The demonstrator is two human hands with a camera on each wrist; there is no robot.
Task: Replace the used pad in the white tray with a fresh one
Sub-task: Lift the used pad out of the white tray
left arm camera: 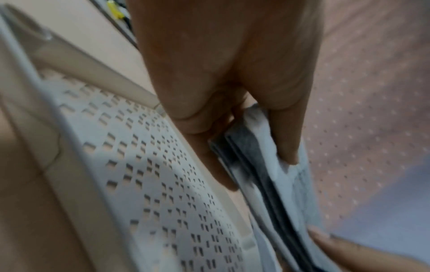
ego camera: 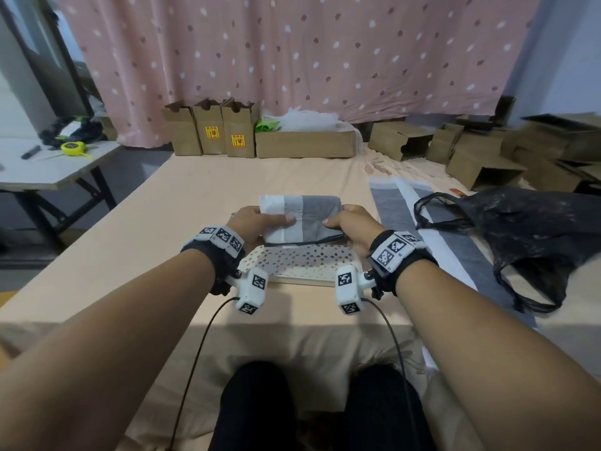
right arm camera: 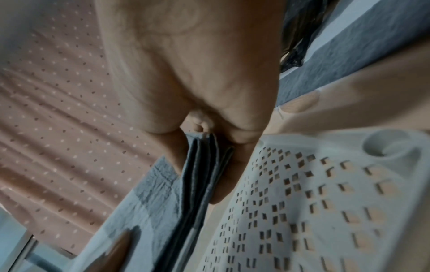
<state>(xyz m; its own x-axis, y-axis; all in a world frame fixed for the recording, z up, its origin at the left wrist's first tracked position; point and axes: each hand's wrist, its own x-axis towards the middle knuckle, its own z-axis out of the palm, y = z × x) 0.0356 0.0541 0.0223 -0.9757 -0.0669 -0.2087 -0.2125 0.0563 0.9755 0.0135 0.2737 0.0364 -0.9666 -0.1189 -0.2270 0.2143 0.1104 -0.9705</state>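
A folded grey-and-white pad (ego camera: 302, 221) is held in the air just above the white perforated tray (ego camera: 299, 260) on the bed. My left hand (ego camera: 260, 221) grips the pad's left end, thumb on top and fingers beneath. My right hand (ego camera: 349, 222) grips its right end the same way. In the left wrist view the folded pad (left arm camera: 260, 171) shows its layered edge above the tray (left arm camera: 144, 165). The right wrist view shows the pad (right arm camera: 177, 206) pinched between thumb and fingers beside the tray (right arm camera: 314, 202). A second pad (ego camera: 419, 222), unfolded, lies flat on the bed to the right.
A black plastic bag (ego camera: 533, 242) lies open at the right, partly on the flat pad. Cardboard boxes (ego camera: 260, 135) line the far edge of the bed and pile up at the far right. A side table (ego camera: 48, 164) with a yellow tape measure stands at the left.
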